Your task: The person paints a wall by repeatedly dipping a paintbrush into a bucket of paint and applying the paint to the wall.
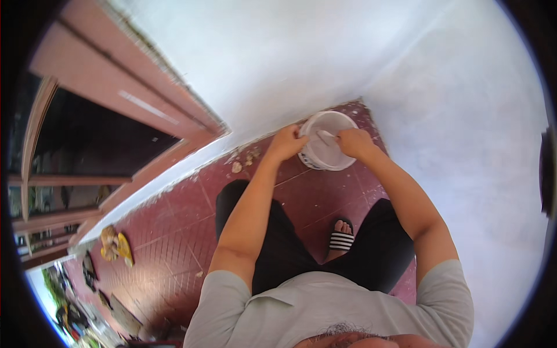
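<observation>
A round white plastic bucket (325, 163) stands on the red tiled floor near the corner of two white walls. My left hand (287, 142) grips the bucket's rim on its left side, thumb towards the inside. At the right side of the opening, my right hand (354, 142) is closed around the end of a light-coloured tool (324, 134), whose far part reaches into the bucket. The tool's exact kind cannot be told. Pale, smooth material (326, 152) lies inside the bucket.
White walls (444, 130) meet behind the bucket. Crumbs of debris (237, 167) lie along the wall's foot. A sandalled foot (341, 237) is on the tiles between my knees. At left are a window frame (41, 130), a yellow item (124, 249) and assorted objects on the floor.
</observation>
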{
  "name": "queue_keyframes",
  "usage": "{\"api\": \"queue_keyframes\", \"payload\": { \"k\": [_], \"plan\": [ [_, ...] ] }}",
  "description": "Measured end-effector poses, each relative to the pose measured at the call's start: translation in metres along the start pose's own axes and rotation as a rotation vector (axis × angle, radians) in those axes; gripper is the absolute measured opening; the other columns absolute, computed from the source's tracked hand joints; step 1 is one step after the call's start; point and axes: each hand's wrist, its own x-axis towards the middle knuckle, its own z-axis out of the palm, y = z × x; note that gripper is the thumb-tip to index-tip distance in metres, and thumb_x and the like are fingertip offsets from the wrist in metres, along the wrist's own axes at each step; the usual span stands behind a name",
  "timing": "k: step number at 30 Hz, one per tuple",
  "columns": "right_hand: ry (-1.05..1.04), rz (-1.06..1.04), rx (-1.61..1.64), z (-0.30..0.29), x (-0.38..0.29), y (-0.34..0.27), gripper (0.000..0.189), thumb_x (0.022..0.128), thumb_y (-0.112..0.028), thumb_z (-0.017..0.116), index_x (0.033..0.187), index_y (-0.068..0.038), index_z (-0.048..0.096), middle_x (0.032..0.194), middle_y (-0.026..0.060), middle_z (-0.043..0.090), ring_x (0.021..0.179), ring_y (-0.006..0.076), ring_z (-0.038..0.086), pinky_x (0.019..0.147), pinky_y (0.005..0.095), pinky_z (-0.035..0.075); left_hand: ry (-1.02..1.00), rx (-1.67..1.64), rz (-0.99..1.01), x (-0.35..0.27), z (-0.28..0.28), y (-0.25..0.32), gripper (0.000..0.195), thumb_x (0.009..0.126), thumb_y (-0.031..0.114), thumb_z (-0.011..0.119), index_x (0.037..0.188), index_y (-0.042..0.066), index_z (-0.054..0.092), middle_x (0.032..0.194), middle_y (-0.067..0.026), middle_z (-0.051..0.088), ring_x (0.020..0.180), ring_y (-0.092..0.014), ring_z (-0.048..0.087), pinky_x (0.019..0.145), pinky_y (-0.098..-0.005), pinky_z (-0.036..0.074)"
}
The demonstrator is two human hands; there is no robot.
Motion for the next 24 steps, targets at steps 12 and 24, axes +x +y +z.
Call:
{"api": "queue_keyframes", "payload": {
  "k": [12, 24],
  "plan": [
    [-0.033, 0.077, 0.122, -0.022, -0.004, -0.008, 0.019, 0.078, -0.012, 0.056, 0.086, -0.007, 0.072, 0.092, 0.0146, 0.071, 0.088, 0.0303, 0.069, 0.075, 0.0419, 0.055, 0.004, -0.214, -0.111, 0.006, -0.006, -0.007, 0.020, 0.082, 0.018, 0.064, 0.081, -0.001, 0.055, 0.073, -0.0082, 0.062, 0.065, -0.015, 0.065, 0.056, -0.0276, 0.054],
    [-0.076, -0.041, 0.163, -0.035, -0.018, -0.020, 0.018, 0.075, -0.008, 0.060, 0.087, -0.004, 0.072, 0.092, 0.0174, 0.070, 0.089, 0.0331, 0.068, 0.073, 0.0431, 0.055, 0.021, -0.052, -0.088, 0.005, -0.009, -0.004, 0.019, 0.086, 0.016, 0.062, 0.088, -0.001, 0.055, 0.074, -0.0099, 0.063, 0.063, -0.016, 0.064, 0.053, -0.0278, 0.052]
  ]
}}
